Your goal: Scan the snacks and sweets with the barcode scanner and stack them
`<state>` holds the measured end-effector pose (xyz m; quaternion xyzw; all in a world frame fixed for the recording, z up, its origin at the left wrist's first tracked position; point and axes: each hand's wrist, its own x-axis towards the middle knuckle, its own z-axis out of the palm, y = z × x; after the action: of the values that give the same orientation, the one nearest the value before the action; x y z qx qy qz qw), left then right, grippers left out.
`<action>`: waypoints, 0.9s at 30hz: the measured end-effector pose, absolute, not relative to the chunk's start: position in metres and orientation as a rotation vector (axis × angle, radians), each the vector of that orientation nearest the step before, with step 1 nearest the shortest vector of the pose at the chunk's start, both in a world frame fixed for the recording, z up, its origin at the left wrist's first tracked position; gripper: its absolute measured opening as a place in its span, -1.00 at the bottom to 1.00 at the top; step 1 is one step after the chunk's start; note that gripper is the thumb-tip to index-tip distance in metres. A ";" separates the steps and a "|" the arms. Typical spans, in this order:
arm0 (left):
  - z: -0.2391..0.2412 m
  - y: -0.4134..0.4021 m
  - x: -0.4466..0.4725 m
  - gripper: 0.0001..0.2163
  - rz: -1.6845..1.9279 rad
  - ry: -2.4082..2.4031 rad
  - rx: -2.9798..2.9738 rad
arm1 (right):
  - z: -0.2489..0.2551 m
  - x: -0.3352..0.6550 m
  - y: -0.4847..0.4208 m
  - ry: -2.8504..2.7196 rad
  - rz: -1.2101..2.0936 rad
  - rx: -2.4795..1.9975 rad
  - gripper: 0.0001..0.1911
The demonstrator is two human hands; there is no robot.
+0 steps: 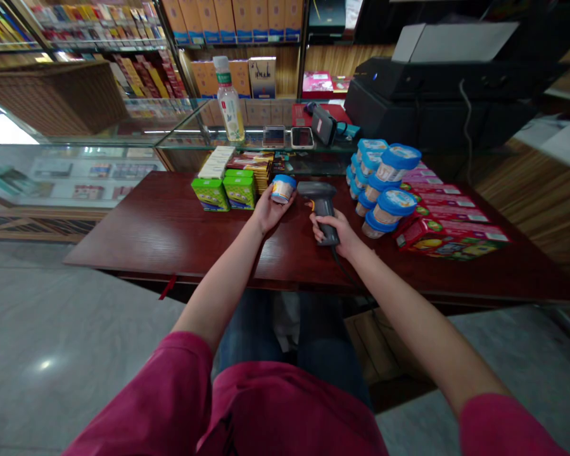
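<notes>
My left hand (267,212) is closed around a small tub with a blue lid (283,189), tilted above the dark red wooden desk (171,221). In my right hand (339,229) is a grey barcode scanner (323,206), gripped by its handle, its head turned toward the tub. Just right of the scanner stand several stacked blue-lidded tubs (384,215) of the same look. Left of my left hand sit two green boxes (240,190) with white boxes (216,163) behind them and a pile of brown-gold packets (254,163).
Red printed cartons (451,237) line the desk's right side. Behind the desk, a glass counter (180,133) carries a drink bottle (230,104), two phone-like devices and a dark stand-like device (323,125). The scanner's cable (349,273) hangs over the front edge. A wicker basket (57,98) is at far left.
</notes>
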<state>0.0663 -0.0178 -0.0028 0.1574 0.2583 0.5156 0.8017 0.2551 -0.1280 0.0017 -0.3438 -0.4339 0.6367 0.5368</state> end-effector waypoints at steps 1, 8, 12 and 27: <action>-0.002 -0.019 0.066 -0.59 1.088 0.550 0.342 | 0.002 0.255 -0.127 -1.015 1.500 -0.814 -0.55; 0.004 -0.029 0.068 -0.64 1.052 0.552 0.439 | 0.003 0.256 -0.127 -0.978 1.447 -0.806 -0.55; 0.000 -0.029 0.070 -0.64 1.055 0.592 0.475 | 0.006 0.254 -0.130 -0.978 1.434 -0.820 -0.58; -0.003 -0.026 0.071 -0.59 1.098 0.604 0.370 | 0.006 0.248 -0.136 -1.044 1.402 -0.887 -0.58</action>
<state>0.0710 -0.0255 -0.0026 0.1721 0.2812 0.5106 0.7941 0.2480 -0.1356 0.0060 -0.3758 -0.4424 0.5939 0.5571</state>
